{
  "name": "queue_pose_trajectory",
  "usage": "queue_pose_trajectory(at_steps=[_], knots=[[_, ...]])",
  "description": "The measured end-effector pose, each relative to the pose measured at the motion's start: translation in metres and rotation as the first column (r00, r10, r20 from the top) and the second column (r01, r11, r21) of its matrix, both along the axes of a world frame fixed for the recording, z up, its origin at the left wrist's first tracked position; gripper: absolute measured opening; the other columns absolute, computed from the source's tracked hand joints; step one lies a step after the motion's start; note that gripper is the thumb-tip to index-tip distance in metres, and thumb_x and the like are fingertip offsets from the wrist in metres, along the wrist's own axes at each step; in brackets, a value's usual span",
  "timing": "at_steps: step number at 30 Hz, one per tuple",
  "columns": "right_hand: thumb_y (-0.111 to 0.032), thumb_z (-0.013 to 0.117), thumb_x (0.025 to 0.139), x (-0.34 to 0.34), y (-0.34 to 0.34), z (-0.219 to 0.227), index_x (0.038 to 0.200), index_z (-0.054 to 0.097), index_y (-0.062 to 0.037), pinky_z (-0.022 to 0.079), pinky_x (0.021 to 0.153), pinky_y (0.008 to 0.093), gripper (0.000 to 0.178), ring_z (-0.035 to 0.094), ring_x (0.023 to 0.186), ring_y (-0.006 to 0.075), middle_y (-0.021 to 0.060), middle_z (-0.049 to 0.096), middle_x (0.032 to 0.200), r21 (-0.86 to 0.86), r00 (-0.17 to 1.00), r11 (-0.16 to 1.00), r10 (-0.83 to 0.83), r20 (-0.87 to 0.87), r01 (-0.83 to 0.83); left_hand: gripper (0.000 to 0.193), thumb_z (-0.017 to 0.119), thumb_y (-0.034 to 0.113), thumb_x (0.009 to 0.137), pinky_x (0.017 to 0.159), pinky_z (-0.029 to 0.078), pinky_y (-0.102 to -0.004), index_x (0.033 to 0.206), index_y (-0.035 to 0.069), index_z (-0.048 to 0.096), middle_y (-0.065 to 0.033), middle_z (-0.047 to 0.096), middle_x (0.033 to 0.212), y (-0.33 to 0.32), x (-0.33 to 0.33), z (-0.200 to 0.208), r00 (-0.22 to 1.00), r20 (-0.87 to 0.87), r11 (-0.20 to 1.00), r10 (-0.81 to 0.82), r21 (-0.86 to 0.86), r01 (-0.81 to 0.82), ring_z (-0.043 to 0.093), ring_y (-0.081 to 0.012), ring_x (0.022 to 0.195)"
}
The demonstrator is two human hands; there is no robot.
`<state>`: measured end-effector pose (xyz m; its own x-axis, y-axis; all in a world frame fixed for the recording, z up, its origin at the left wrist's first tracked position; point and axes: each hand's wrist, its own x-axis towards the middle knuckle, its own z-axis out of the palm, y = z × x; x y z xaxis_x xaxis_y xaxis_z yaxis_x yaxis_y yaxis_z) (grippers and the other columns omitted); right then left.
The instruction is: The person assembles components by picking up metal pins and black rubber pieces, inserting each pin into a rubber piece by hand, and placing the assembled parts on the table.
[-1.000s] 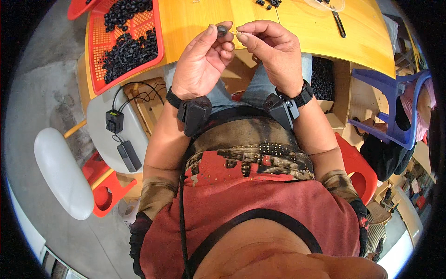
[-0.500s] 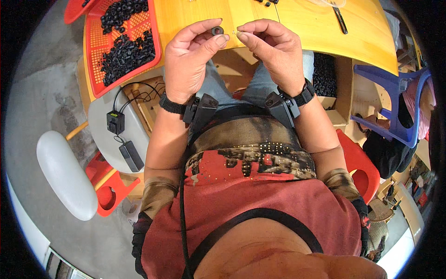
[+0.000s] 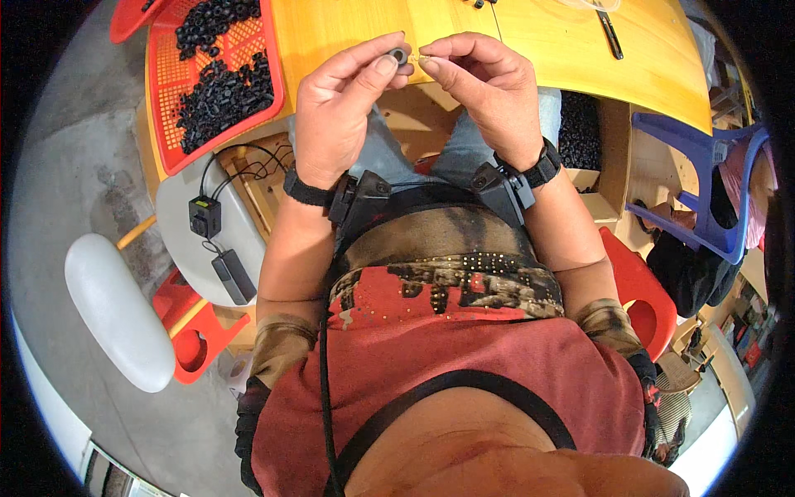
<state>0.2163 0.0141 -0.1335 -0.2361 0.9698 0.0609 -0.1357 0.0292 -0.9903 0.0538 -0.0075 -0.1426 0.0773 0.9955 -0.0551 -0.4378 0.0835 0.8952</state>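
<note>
While pinching a black ring (image 3: 399,56) in the left hand (image 3: 341,98), now holding it nearer than before to a tiny pale piece (image 3: 421,58) pinched in the right hand (image 3: 495,87), leaving only a narrow working gap over the yellow surface (image 3: 580,76).

Seen from above, a person's left hand (image 3: 344,103) pinches a small black ring (image 3: 398,56) near a yellow table's (image 3: 356,21) edge. Just beside it, the right hand's (image 3: 493,87) thumb and forefinger grip a tiny, indistinct pale piece (image 3: 421,58). Leftward, a red basket (image 3: 276,79) holds heaped black parts (image 3: 224,99); a slim black tool (image 3: 611,36) lies rightward.
</note>
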Motion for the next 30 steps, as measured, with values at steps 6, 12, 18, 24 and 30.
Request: queue_pose_trajectory(at_steps=[6, 12, 18, 24, 30], knots=[[-0.004, 0.063, 0.078, 0.001, 0.0, 0.001, 0.089, 0.062, 0.0004, 0.048, 0.067, 0.019, 0.012, 0.058, 0.074, 0.0065, 0.0033, 0.063, 0.083, -0.012, 1.0, 1.0, -0.008, 0.009, 0.008, 0.029, 0.055, 0.005, 0.084, 0.077, 0.048, -0.0239, 0.112, -0.001, 0.052, -0.0096, 0.06, 0.092, 0.005, -0.004, -0.009, 0.929, 0.37, 0.984, 0.031, -0.173, 0.036, 0.059, -0.0158, 0.083], [-0.002, 0.063, 0.078, -0.004, -0.002, 0.0, 0.092, 0.063, -0.0008, 0.044, 0.065, 0.0162, 0.014, 0.055, 0.073, 0.0041, 0.0003, 0.062, 0.082, -0.037, 0.998, 0.999, 0.03, -0.057, -0.032, 0.024, 0.054, 0.008, 0.085, 0.073, 0.046, -0.0221, 0.107, -0.001, 0.054, -0.0071, 0.058, 0.09, 0.008, 0.002, -0.011, 0.871, 0.49, 0.975, 0.026, -0.203, 0.085, 0.055, -0.013, 0.079], [-0.003, 0.064, 0.078, -0.002, 0.0, -0.002, 0.092, 0.062, -0.0005, 0.044, 0.065, 0.0162, 0.015, 0.055, 0.074, 0.0047, 0.001, 0.062, 0.082, 0.003, 0.999, 1.0, 0.006, 0.032, -0.006, 0.023, 0.056, 0.008, 0.084, 0.072, 0.047, -0.0224, 0.104, -0.002, 0.055, -0.0071, 0.058, 0.089, 0.01, -0.008, -0.016, 0.844, 0.531, 0.95, 0.078, -0.297, 0.099, 0.054, -0.0121, 0.077], [-0.005, 0.064, 0.078, -0.005, 0.001, -0.002, 0.088, 0.063, -0.0003, 0.047, 0.065, 0.0185, 0.011, 0.057, 0.073, 0.0052, 0.0021, 0.063, 0.081, -0.01, 1.0, 1.0, 0.002, -0.004, -0.002, 0.022, 0.055, 0.007, 0.084, 0.072, 0.048, -0.0227, 0.104, -0.002, 0.055, -0.01, 0.058, 0.091, 0.008, -0.003, -0.008, 0.828, 0.517, 0.901, 0.217, -0.432, 0.034, 0.056, -0.0128, 0.077], [-0.005, 0.064, 0.078, -0.003, 0.002, -0.005, 0.087, 0.062, -0.0002, 0.047, 0.064, 0.0184, 0.011, 0.057, 0.073, 0.0052, 0.0023, 0.063, 0.081, 0.008, 1.0, 1.0, -0.008, 0.021, 0.007, 0.019, 0.054, 0.007, 0.085, 0.075, 0.049, -0.0232, 0.101, -0.002, 0.055, -0.0111, 0.059, 0.093, 0.011, -0.012, -0.019, 0.793, 0.607, 0.938, 0.048, -0.3, 0.173, 0.057, -0.0143, 0.08]])
